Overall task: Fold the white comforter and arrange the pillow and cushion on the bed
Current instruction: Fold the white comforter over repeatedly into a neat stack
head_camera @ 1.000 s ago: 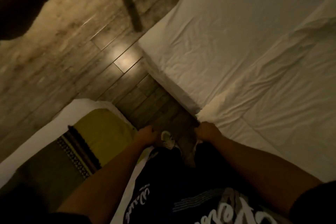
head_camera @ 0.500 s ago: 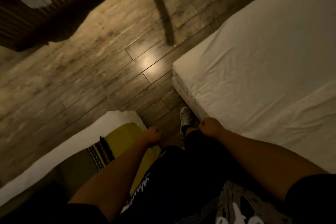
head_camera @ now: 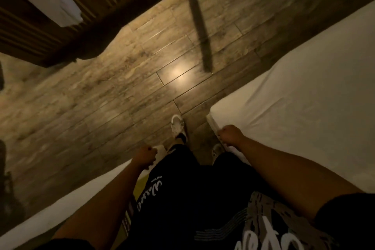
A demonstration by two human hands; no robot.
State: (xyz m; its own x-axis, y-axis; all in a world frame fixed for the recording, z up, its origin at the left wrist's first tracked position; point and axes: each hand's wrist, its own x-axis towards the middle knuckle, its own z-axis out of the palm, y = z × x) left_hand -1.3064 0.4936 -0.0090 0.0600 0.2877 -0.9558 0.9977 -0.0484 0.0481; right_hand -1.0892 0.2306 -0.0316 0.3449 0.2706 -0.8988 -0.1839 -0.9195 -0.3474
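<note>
White comforter (head_camera: 304, 95): lying on the bed, right hand (head_camera: 230, 134) gripping its corner
Left hand (head_camera: 145, 156): curling into a fist, contents unclear
Shorts (head_camera: 182, 199): showing white script, unreadable

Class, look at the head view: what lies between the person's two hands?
In the head view, black trousers and wood-look floor lie between the left hand and right hand.

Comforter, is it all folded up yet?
Not yet. No finished fold shows. The right hand grips white bedding at the corner of the bed; the left hand is curled, its hold unclear. Folding and placing the pillow and cushion are left; neither is clearly in view.
</note>
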